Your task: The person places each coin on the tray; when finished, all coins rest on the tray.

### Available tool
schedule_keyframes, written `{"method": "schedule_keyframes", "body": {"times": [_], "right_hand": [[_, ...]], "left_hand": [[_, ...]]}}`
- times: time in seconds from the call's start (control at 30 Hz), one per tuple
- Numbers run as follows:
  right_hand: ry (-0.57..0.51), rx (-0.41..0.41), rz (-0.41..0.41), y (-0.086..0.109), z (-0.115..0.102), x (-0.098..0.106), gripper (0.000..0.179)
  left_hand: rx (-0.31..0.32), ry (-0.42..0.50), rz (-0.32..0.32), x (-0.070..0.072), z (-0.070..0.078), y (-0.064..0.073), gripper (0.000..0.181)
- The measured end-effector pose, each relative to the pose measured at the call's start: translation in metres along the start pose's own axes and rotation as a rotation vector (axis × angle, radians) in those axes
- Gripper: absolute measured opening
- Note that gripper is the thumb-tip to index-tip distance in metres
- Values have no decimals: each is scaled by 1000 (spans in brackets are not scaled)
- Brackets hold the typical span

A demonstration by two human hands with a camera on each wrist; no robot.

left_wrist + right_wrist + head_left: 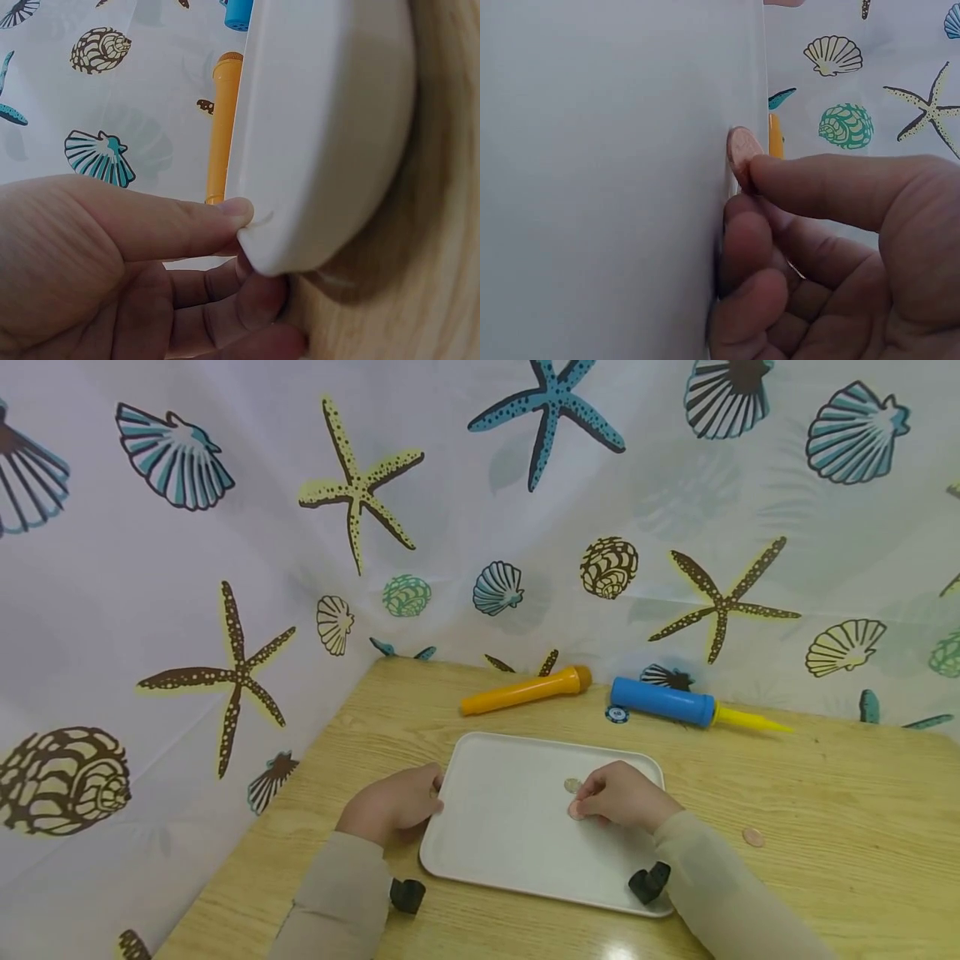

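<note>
A white tray (517, 818) lies on the wooden table. At its left edge my left hand (401, 797) pinches the rim, thumb on top and fingers curled below, as the left wrist view shows. Over the right half of the tray, my right hand (622, 797) pinches a copper-coloured coin (742, 154) between thumb and fingers, close against the tray's surface. Just beyond those fingertips a second, duller coin (572, 785) lies on the tray. Another copper-coloured coin (753, 837) rests on the table to the right of the tray.
Behind the tray lie an orange microphone-shaped tube (525, 691) and a blue hand pump (663, 702) with a yellow nozzle. A blue-and-white poker chip (617, 715) sits beside the pump. A white curtain (450, 485) printed with shells and starfish hangs along the back and left.
</note>
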State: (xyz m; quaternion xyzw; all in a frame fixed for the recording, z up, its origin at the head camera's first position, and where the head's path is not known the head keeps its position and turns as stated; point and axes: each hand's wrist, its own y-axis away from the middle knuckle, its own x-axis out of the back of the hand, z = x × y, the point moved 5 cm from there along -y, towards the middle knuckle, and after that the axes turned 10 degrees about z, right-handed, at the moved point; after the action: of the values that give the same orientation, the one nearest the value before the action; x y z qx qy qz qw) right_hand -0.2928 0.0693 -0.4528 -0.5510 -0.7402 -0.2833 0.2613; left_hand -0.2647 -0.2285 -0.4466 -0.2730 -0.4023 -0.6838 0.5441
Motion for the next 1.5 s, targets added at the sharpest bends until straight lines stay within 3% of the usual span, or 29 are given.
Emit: {"method": "schedule_keyframes", "body": {"times": [0.33,0.73,1.0,1.5], "right_hand": [[79,-35,17,-1,-2,3,14],[129,-49,16,-4,-6,2,17],[101,-46,16,-3,-2,5,16],[-22,-20,132,22,33,64,26]], "left_hand": [[-13,-40,11,1,1,-1,17],[8,14,-5,2,2,3,14],[10,32,-19,1,3,5,14],[5,-3,-5,3,3,4,18]]}}
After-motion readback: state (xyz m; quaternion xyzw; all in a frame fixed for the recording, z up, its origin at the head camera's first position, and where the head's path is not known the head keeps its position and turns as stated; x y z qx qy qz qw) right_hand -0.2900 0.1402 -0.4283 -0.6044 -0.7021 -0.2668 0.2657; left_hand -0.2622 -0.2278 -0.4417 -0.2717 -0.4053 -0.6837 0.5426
